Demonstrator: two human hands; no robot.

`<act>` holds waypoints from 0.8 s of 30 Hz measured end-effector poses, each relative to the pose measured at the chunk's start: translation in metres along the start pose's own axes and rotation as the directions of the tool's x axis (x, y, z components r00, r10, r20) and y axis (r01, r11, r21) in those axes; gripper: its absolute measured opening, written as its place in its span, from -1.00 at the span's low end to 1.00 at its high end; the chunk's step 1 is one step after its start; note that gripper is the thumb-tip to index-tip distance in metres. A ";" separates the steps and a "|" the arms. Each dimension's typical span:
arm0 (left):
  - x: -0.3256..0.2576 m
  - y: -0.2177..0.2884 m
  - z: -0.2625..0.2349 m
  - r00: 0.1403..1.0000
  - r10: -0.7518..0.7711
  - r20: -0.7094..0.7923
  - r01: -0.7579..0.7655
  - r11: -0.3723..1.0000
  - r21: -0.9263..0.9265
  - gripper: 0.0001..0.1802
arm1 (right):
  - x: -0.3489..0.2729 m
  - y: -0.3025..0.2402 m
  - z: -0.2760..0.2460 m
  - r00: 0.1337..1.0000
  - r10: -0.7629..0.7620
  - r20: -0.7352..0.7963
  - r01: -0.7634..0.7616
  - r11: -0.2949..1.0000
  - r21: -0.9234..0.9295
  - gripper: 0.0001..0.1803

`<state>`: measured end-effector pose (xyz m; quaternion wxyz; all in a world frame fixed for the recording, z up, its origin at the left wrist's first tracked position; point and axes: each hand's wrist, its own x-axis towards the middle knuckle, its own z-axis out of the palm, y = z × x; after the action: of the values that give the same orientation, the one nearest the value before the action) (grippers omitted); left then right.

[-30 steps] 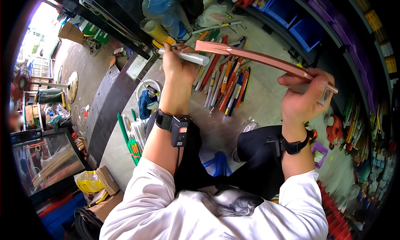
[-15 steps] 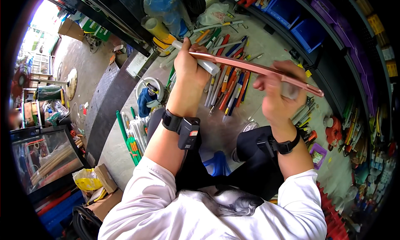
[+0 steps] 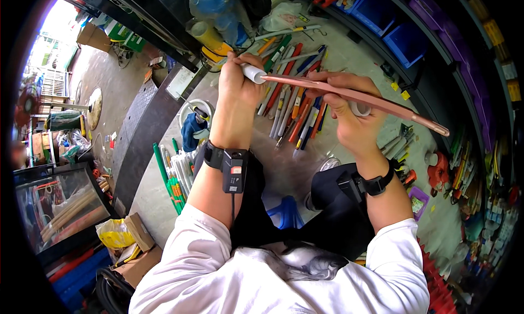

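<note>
My left hand [image 3: 238, 80] is closed around a short white tube [image 3: 254, 74], whose open end faces right. My right hand [image 3: 352, 104] grips a long, narrow pinkish metallic bar [image 3: 404, 108]; its exact kind is unclear. The bar's thin left end meets the tube's open end in the view, though I cannot tell whether it goes inside. Under the bar, against my right palm, a white ring-shaped piece [image 3: 360, 109] shows; the fingers partly hide it. Both hands are raised above a spread of markers and tube-like sticks [image 3: 295, 109] on the floor.
A white bucket [image 3: 203, 108] with a blue cloth [image 3: 192, 129] stands left of my knees, beside upright green and white tubes [image 3: 176, 177]. Blue bins [image 3: 405, 44] line the shelving at right. A blue stool [image 3: 285, 213] is beneath me, and a glass-fronted case [image 3: 63, 207] lies left.
My left hand has moved slightly left, with the tube's end now turned toward me. The right hand has closed more firmly on the bar, which has shifted right and a little down.
</note>
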<state>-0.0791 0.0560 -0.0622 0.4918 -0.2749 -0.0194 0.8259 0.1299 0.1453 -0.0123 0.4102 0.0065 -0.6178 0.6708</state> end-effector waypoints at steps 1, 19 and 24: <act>-0.003 -0.001 0.004 1.000 0.028 -0.006 -0.028 1.000 0.004 -0.56 | 0.000 0.001 -0.001 0.999 -0.023 0.023 0.024 0.999 -0.043 -0.79; -0.007 -0.019 0.006 0.958 0.251 0.137 -0.284 0.781 0.557 -0.59 | 0.005 0.014 -0.002 0.986 -0.141 0.095 0.164 0.931 -0.325 -0.81; -0.005 -0.020 0.003 0.935 0.328 0.137 -0.342 0.723 0.600 -0.61 | 0.005 0.009 0.000 0.971 -0.167 0.173 0.228 0.869 -0.439 -0.81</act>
<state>-0.0630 0.0632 -0.0516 0.3965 -0.0899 0.2949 0.8647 0.1215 0.1487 -0.0173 0.4258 0.0169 -0.7792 0.4596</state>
